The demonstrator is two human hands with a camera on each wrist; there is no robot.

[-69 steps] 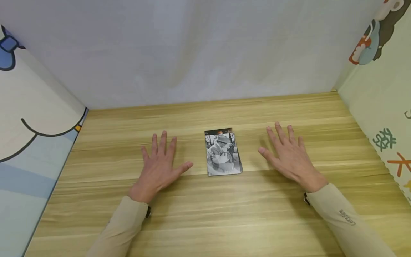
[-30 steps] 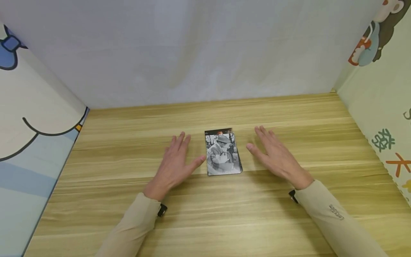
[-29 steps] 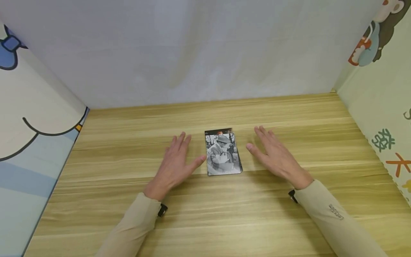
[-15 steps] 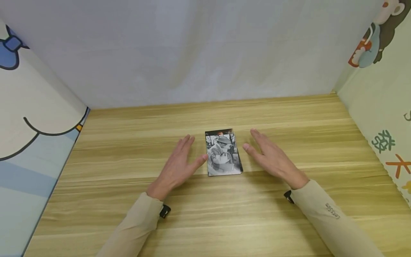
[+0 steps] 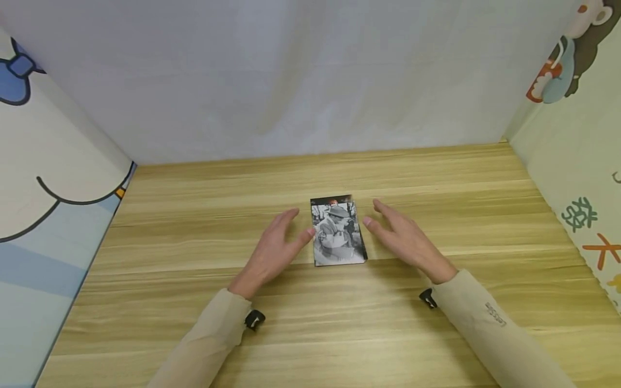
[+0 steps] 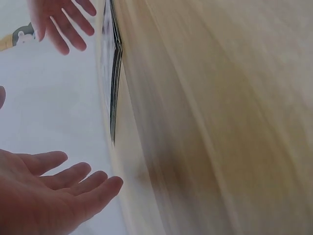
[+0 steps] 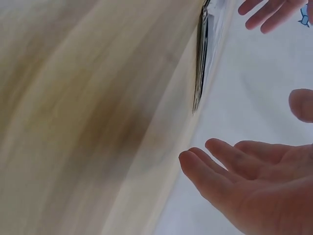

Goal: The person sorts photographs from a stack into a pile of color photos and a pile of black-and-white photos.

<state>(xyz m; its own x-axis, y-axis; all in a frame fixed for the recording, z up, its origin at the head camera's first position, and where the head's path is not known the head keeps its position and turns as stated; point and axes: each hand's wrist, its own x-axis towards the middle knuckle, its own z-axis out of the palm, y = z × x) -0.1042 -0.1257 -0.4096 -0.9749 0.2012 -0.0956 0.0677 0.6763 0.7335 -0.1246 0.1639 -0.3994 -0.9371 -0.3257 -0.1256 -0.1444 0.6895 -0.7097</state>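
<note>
A small stack of photo cards (image 5: 338, 231) lies flat at mid-worktop (image 5: 194, 215). The left hand (image 5: 274, 245) and right hand (image 5: 405, 240) flank it, fingers straight, holding nothing. Judged step: approach. Next move requires closing on both long edges evenly.

Left hand (image 5: 274, 242) and right hand (image 5: 405, 237) drawn inward, now flanking the photo stack (image 5: 337, 231) closely

A stack of photos (image 5: 337, 231) is laid flat on the table (image 5: 310, 323), between the two hands. It is flanked just to the right of the left hand (image 5: 273, 250) and just to the left of the right hand (image 5: 405, 240). A wall (image 5: 291, 81) is set beyond the fingertips.
</note>
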